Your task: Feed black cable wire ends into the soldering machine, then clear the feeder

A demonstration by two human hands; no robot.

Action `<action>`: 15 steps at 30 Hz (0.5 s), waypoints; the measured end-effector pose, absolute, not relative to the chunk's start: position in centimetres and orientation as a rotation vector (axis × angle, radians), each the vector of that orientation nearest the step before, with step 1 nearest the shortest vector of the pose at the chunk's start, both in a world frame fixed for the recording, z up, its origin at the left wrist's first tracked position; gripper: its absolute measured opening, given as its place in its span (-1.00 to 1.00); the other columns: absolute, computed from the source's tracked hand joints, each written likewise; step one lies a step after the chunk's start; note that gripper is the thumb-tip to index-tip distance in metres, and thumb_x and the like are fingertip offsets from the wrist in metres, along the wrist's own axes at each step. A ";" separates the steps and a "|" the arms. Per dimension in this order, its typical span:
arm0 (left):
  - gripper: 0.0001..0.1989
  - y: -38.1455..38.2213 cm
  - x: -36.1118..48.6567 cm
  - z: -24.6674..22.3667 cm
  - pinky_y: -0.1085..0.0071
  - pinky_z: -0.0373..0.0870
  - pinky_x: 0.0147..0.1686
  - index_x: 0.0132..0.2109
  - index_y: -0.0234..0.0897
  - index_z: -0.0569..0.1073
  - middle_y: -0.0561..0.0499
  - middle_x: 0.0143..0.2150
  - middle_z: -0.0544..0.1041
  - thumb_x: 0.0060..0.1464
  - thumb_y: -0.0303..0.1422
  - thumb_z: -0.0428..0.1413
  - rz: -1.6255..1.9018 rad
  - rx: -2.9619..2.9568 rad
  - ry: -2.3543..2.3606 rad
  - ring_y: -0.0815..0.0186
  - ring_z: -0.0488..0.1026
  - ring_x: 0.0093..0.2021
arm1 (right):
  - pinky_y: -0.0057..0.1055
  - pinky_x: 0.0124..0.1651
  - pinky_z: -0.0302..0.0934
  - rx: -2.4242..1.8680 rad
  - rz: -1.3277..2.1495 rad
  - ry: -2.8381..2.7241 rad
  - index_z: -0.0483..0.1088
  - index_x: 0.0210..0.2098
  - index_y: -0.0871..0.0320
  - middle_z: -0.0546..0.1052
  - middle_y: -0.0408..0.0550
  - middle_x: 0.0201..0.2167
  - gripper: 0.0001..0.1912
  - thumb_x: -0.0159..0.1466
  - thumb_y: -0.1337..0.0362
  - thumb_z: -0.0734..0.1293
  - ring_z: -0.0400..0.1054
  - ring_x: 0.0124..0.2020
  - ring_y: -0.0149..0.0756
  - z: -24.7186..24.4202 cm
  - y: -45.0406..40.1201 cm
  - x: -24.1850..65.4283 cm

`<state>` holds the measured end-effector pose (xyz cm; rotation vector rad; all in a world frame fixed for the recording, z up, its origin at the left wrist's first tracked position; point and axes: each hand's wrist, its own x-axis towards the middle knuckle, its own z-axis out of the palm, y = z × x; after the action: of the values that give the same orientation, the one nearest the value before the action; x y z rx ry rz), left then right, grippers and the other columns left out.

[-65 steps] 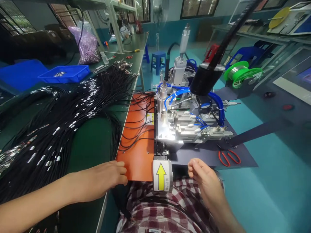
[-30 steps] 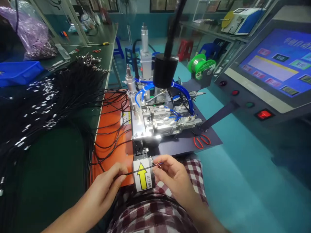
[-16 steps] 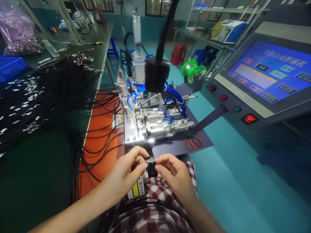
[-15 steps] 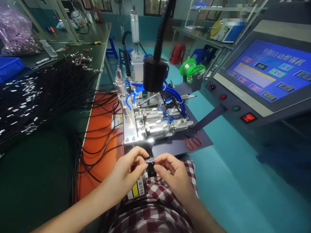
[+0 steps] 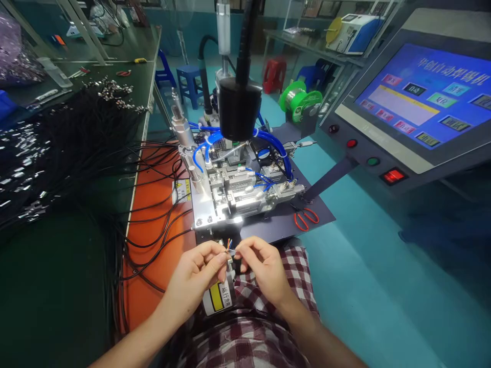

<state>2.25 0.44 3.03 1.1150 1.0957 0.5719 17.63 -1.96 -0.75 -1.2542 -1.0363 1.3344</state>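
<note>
Thin coloured wires [image 5: 229,245] stick up from the fingertips of my left hand [image 5: 201,271], which is pinched closed on them. My right hand [image 5: 263,266] is closed too, its thumb and forefinger meeting on a pale wire at the right side of the bunch. Both hands are close together above my lap, in front of the metal machine [image 5: 245,189]. Just below the wires, a label with yellow and white parts [image 5: 218,297] shows between my forearms.
Black cables [image 5: 76,133] pile on the bench at left, some running across the orange surface [image 5: 153,199]. Red-handled scissors [image 5: 306,220] lie on the machine's base plate. A control screen [image 5: 429,97] stands at right, a green spool [image 5: 299,99] behind the machine.
My right hand has moved left to the wires and closed on a pale one. The wires now point more upward. The camera view has shifted slightly.
</note>
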 end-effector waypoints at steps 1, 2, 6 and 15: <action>-0.76 0.4 2.2 3.0 0.55 -0.07 -0.63 -0.35 -0.32 0.37 0.14 -0.60 0.31 0.12 -0.20 0.06 0.576 1.090 1.093 0.51 0.05 -0.62 | -0.46 -0.43 0.20 -1.274 1.313 -1.030 0.39 -0.39 0.14 0.44 -0.16 -0.48 -0.80 0.27 0.17 0.24 0.27 -0.55 -0.42 -0.8 -2.0 17.6; -0.75 0.4 2.1 3.0 0.56 -0.09 -0.64 -0.35 -0.32 0.36 0.14 -0.60 0.31 0.11 -0.20 0.07 0.581 1.078 1.090 0.52 0.04 -0.63 | -0.45 -0.42 0.21 -1.291 1.279 -1.041 0.40 -0.33 0.13 0.45 -0.14 -0.46 -0.82 0.27 0.17 0.24 0.29 -0.53 -0.41 -0.8 -2.0 17.6; -0.76 0.3 1.9 3.4 0.57 -0.10 -0.67 -0.38 -0.31 0.35 0.15 -0.61 0.30 0.09 -0.20 0.09 0.574 1.111 1.078 0.53 0.05 -0.64 | -0.43 -0.35 0.22 -1.298 1.090 -1.235 0.41 -0.29 0.12 0.45 -0.12 -0.41 -0.91 0.22 0.25 0.31 0.31 -0.45 -0.37 0.0 -2.0 16.7; -0.77 0.1 1.5 3.2 0.58 -0.05 -0.65 -0.36 -0.31 0.37 0.14 -0.59 0.30 0.15 -0.23 0.04 0.571 1.155 1.064 0.51 0.07 -0.61 | -0.35 -0.35 0.01 -1.300 0.417 -1.837 0.36 -0.44 0.13 0.45 -0.11 -0.55 -0.81 0.29 0.34 0.20 0.24 -0.51 -0.35 -0.1 -1.7 17.0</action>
<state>1.53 0.12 3.24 1.1546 1.0644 0.5713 16.97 -1.65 -0.11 -1.2998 -1.8372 0.4172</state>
